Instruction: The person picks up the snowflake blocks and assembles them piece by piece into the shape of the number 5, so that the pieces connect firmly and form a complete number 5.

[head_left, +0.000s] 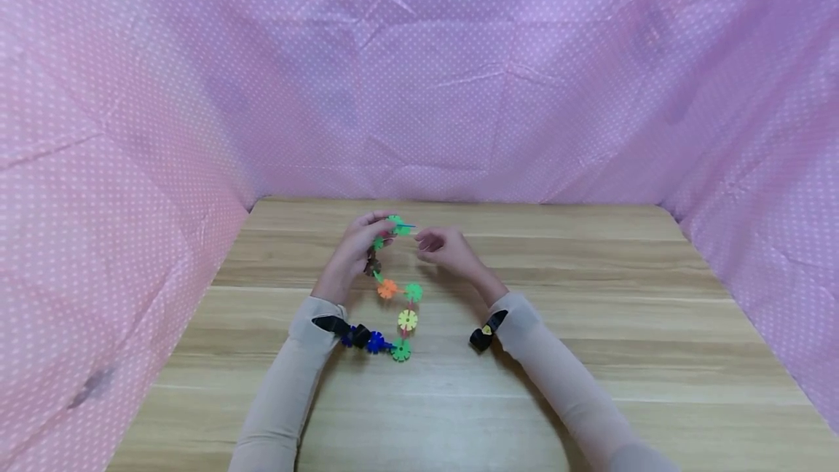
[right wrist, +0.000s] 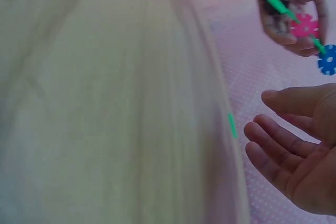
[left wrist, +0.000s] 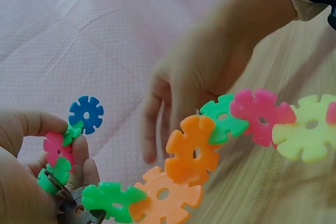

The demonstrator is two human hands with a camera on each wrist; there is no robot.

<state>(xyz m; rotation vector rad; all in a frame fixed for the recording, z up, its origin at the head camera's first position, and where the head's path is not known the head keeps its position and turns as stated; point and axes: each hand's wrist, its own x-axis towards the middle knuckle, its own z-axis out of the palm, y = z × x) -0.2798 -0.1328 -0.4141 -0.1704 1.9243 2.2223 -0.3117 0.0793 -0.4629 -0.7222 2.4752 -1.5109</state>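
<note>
My left hand (head_left: 354, 245) pinches the upper end of a linked chain of flower-shaped plastic discs, around a small green disc (left wrist: 72, 134) and a pink disc (left wrist: 51, 146). At the chain's tip a blue disc (left wrist: 77, 118) sticks out past the fingers. From the left palm the chain runs through a dark brown disc (left wrist: 69, 211), orange discs (left wrist: 178, 153) and a pale yellow disc (left wrist: 299, 142). Its lower part lies nearer the body, with a green disc (head_left: 401, 357) and dark blue discs (head_left: 375, 347). My right hand (head_left: 451, 250) hovers just right of the blue disc, holding nothing, fingers loosely bent.
A wooden table (head_left: 590, 297) spreads under both arms. Pink dotted cloth (head_left: 426, 93) hangs behind it and at both sides. Each wrist carries a black strap, the right one (head_left: 481, 339) with a small yellow mark. A green sliver (right wrist: 232, 125) shows near the table edge.
</note>
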